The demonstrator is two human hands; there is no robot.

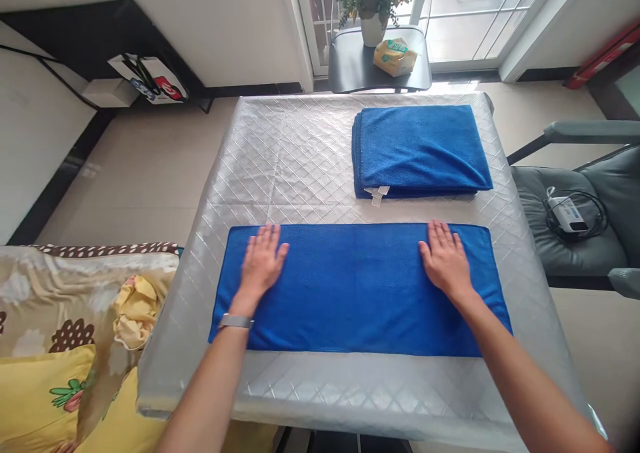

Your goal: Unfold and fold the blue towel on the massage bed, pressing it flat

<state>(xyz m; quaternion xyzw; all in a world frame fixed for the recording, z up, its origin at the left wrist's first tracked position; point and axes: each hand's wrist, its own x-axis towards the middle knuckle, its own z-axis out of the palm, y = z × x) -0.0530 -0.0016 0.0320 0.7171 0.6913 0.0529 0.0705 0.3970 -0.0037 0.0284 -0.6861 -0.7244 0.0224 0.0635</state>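
A long blue towel (350, 286) lies folded into a wide strip across the near part of a table covered in silver quilted cloth (290, 153). My left hand (261, 263) rests flat on the towel's left part, fingers stretched out, with a watch band on the wrist. My right hand (445, 260) lies flat on the towel's right part, fingers also stretched out. Neither hand holds anything. A stack of folded blue towels (420, 150) with a white tag sits at the far right of the table.
A grey armchair (580, 206) with a small device and cable stands to the right. A dark chair (360, 63) beyond the table carries a potted plant (374, 3) and a yellow packet (395, 56). Patterned bedding (70, 333) lies at the left.
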